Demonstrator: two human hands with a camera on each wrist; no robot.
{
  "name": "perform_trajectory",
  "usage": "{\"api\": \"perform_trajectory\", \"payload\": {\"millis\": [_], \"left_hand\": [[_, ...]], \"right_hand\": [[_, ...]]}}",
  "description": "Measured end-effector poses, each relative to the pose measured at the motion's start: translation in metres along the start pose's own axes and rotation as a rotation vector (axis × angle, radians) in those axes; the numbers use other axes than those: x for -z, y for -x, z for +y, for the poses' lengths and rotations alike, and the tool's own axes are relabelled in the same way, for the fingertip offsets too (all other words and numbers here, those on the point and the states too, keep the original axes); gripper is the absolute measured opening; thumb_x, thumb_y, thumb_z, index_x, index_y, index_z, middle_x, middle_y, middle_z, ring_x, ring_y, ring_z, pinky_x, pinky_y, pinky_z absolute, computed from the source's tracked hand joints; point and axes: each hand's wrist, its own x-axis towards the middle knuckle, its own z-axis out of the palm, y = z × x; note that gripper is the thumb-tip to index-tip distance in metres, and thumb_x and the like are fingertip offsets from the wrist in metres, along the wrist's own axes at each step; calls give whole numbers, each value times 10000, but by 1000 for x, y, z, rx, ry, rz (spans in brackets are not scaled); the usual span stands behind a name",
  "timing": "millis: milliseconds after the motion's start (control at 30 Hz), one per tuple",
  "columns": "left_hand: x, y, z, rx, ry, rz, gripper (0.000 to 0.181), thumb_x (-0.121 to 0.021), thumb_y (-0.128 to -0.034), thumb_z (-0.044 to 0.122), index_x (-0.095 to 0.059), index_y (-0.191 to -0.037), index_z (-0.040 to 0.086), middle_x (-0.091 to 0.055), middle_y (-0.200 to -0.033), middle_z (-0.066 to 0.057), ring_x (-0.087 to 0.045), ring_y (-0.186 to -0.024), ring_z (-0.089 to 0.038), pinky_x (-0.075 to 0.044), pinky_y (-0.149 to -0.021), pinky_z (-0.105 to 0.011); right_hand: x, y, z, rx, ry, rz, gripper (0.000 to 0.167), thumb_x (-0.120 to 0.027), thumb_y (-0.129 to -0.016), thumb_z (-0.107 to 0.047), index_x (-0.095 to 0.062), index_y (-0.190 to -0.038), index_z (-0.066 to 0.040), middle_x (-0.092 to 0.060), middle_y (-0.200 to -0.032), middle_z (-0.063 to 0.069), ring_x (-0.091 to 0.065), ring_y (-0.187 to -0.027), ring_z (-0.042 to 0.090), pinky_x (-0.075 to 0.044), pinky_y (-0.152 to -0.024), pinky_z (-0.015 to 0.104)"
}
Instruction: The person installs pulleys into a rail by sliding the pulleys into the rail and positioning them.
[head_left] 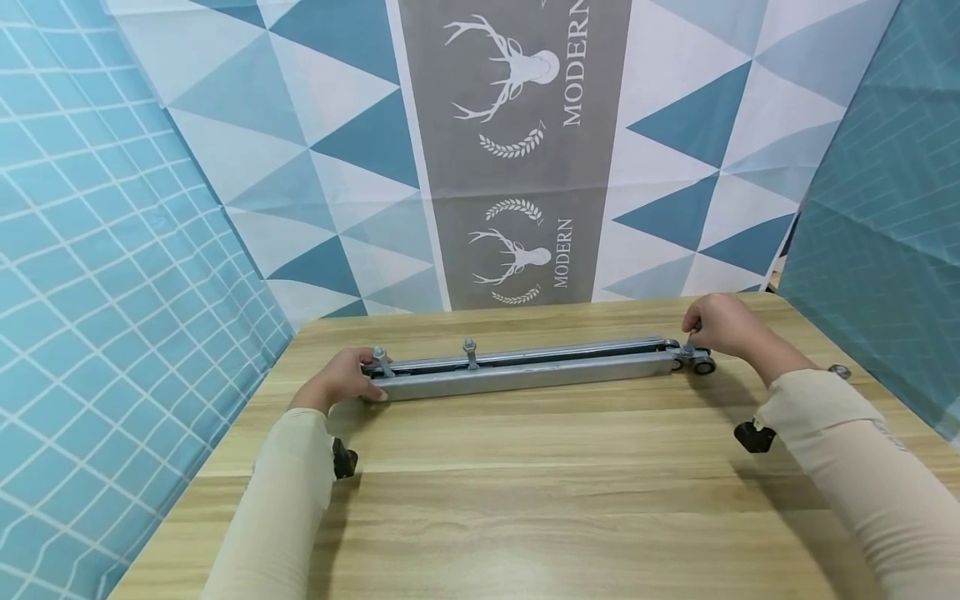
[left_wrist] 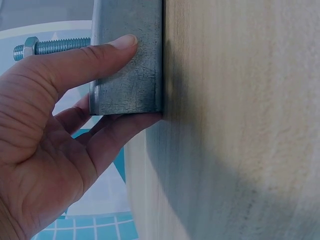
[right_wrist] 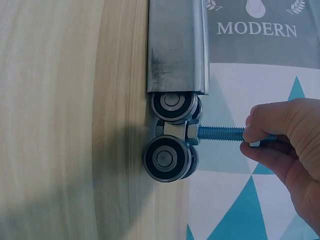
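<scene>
A long galvanized metal rail (head_left: 525, 377) with a slot along its top lies across the table. My left hand (head_left: 341, 377) grips its left end, thumb on the front face and fingers around the end and behind. At the right end, my right hand (head_left: 723, 323) pinches the upright bolt (right_wrist: 220, 133) of a roller trolley (head_left: 703, 365) between thumb and fingers. One wheel pair meets the rail's open end; the other wheels (right_wrist: 165, 159) stand outside. Two more bolts rise from the slot, one (head_left: 382, 360) by my left hand and another (head_left: 470, 352) farther right.
A small round metal piece (head_left: 840, 370) lies near the right table edge, beyond my right forearm. The wooden table (head_left: 510, 492) backs onto a patterned cloth (head_left: 525, 167). Blue cloths hang at the left and right. Black devices (head_left: 344, 458) sit under both wrists.
</scene>
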Motion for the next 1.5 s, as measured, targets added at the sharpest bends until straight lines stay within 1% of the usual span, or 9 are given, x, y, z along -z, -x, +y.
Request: {"api": "perform_trajectory", "payload": {"millis": [200,400,633,767,867,967,1100,1300,1500], "left_hand": [[0,1,2,0,4,7,582,-849,-711,21,-635,-1253,22,-598,-1219,-201,-553,-1015,-284,-496,-833,-412],[0,0,4,-3,-12,0,582,-849,-715,27,-635,-1257,25,-608,-1212,-192,-558,-1012,-281,-472,-873,-433],[2,-5,10,-40,-36,2,540,-849,-715,39,-650,-1217,20,-621,-1157,-191,-560,-960,-282,-467,-858,-439],[2,-4,9,-26,-36,-2,563,-853,-715,42,-644,-1238,16,-619,-1182,-194,-567,-1001,-286,-470,-883,-442],[1,-1,8,-27,-36,-9,590,-854,-718,51,-628,-1261,5,-605,-1210,-211,-565,-1027,-299,-468,-892,-451],[1,0,6,-27,-38,-2,586,-853,-722,56,-630,-1261,12,-598,-1219,-215,-565,-1028,-309,-466,-887,-460],[2,2,4,-26,-29,0,578,-848,-728,54,-629,-1261,12,-595,-1221,-219,-563,-1032,-315,-463,-887,-469],[1,3,2,-21,-16,-2,589,-849,-720,47,-628,-1265,13,-600,-1226,-214,-560,-1040,-315,-461,-899,-469],[1,5,4,-21,-12,-3,602,-852,-717,49,-622,-1272,6,-592,-1239,-226,-559,-1040,-318,-465,-889,-466]], "right_hand": [[1,-1,-4,22,7,-6,91,-669,-770,86,-717,-805,18,-679,-786,127,-623,-684,231,-532,-619,431],[-2,-2,-7,21,-25,-24,87,-663,-790,77,-717,-816,14,-678,-795,122,-621,-694,217,-533,-621,415],[-2,-4,-6,30,-51,-15,112,-652,-785,90,-726,-853,40,-693,-830,132,-631,-709,232,-537,-629,425],[-4,-7,-8,19,-80,-31,137,-639,-799,81,-729,-898,52,-697,-860,150,-634,-719,230,-539,-629,418],[-6,-9,-9,15,-81,-33,150,-626,-808,73,-732,-911,49,-701,-883,170,-630,-712,216,-533,-624,407],[-7,-11,-11,17,-74,-20,159,-618,-808,71,-736,-911,48,-703,-897,188,-628,-700,212,-527,-618,402],[-6,-12,-16,22,-70,-3,157,-618,-810,67,-739,-908,51,-704,-882,180,-621,-685,207,-517,-611,400],[-7,-14,-22,35,-76,7,148,-609,-842,41,-741,-909,57,-707,-864,172,-550,-609,168,-436,-569,357],[-11,-17,-24,40,-70,23,149,-606,-844,37,-743,-900,45,-707,-847,147,-562,-619,159,-470,-595,373]]}}
